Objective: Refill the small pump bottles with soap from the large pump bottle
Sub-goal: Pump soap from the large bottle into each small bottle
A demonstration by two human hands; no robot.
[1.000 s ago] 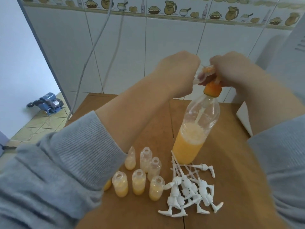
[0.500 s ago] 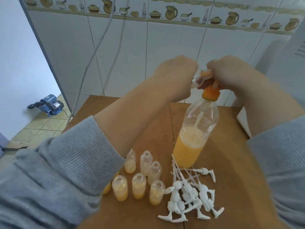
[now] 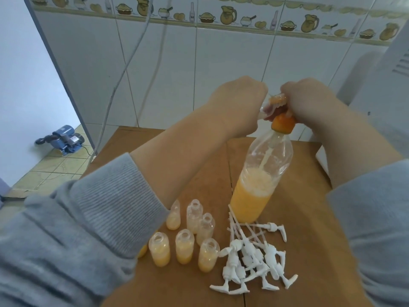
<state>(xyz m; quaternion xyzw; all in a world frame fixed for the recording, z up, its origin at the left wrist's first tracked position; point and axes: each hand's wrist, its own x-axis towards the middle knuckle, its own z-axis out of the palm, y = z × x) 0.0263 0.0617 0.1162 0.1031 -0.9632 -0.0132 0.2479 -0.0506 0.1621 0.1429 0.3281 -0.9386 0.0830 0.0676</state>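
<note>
The large clear bottle (image 3: pixel 259 182) stands on the wooden table (image 3: pixel 298 218), about half full of orange soap, with an orange pump collar (image 3: pixel 283 124) on top. My right hand (image 3: pixel 309 100) curls over the pump head. My left hand (image 3: pixel 241 105) grips a small clear bottle (image 3: pixel 271 103), held on its side at the pump's spout; most of it is hidden by my fingers. Several small open bottles (image 3: pixel 192 242) with orange soap stand in a group near the front of the table.
A heap of white pump tops (image 3: pixel 252 260) lies to the right of the small bottles. A white appliance (image 3: pixel 387 85) stands at the right. A tiled wall is behind the table. A blue pump motor (image 3: pixel 64 138) sits on the floor at the left.
Both hands and the pump top sit slightly lower in view than a second ago. The small bottle stays at the spout.
</note>
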